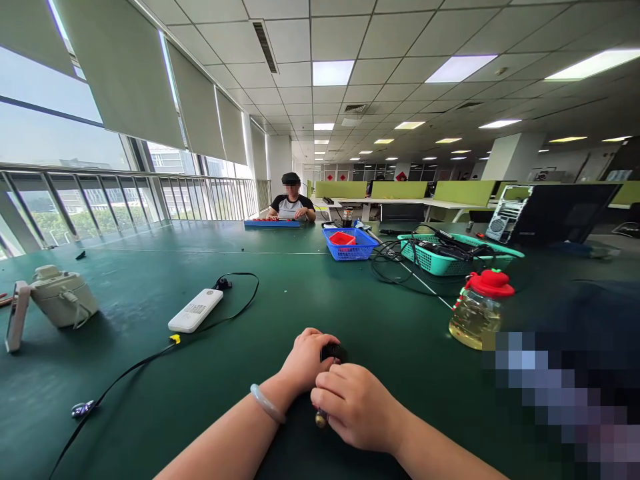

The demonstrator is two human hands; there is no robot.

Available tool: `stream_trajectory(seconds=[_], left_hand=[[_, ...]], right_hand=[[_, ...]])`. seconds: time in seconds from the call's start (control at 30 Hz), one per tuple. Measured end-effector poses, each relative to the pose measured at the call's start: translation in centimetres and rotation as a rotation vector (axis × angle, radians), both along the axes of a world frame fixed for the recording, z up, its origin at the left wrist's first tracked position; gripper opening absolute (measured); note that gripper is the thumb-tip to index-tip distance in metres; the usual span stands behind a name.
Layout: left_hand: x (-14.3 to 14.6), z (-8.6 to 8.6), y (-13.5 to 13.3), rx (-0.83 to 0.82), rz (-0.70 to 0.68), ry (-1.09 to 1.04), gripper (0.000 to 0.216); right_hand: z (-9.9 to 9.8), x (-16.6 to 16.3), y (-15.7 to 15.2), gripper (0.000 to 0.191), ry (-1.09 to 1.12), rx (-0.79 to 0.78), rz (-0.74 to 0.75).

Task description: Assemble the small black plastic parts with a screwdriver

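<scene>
Close in front of me, my left hand (307,360) is closed around a small black rounded object (334,351), resting low over the green table. Its exact kind is mostly hidden by my fingers. Right beside it, my right hand (357,403) is closed in a pinch on a thin thing with a brass-coloured rounded end (321,419) that sticks out below the fingers. The other end of that thing points toward the black object, and I cannot tell whether the two touch. A pale bangle (267,404) circles my left wrist.
A white power bank (196,311) with a black cable lies left on the green table (200,400). Right stands a red-lidded bottle (477,312). Farther back are a blue basket (350,250) and a teal basket (435,263) of cables. A person (290,200) sits opposite; someone blurred (575,400) is at right.
</scene>
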State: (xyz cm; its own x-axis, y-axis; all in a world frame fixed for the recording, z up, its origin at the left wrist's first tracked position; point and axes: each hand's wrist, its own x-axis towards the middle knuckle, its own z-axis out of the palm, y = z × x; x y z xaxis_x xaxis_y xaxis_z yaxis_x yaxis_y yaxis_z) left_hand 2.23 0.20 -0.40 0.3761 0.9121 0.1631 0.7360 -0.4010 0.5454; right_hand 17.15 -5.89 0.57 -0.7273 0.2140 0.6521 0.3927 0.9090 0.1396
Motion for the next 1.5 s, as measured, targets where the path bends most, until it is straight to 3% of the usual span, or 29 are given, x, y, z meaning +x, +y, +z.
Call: stream_trajectory(seconds=[0.6, 1.07, 1.3, 1.5], left_hand=[[0.2, 0.2, -0.3, -0.036, 0.054, -0.002, 0.039], [0.2, 0.1, -0.2, -0.039, 0.079, 0.015, 0.047], [0.2, 0.1, -0.1, -0.056, 0.093, 0.016, 0.045], [0.1, 0.1, -0.3, -0.057, 0.089, 0.002, 0.042]], right_hand=[[-0.2, -0.1, -0.3, 0.011, -0.190, -0.018, -0.055], [-0.4, -0.7, -0.3, 0.005, -0.458, -0.160, -0.055], [-0.6, -0.8, -0.3, 0.006, -0.423, -0.127, -0.056], [-0.7, -0.1, 0.0, 0.003, -0.254, -0.081, -0.045]])
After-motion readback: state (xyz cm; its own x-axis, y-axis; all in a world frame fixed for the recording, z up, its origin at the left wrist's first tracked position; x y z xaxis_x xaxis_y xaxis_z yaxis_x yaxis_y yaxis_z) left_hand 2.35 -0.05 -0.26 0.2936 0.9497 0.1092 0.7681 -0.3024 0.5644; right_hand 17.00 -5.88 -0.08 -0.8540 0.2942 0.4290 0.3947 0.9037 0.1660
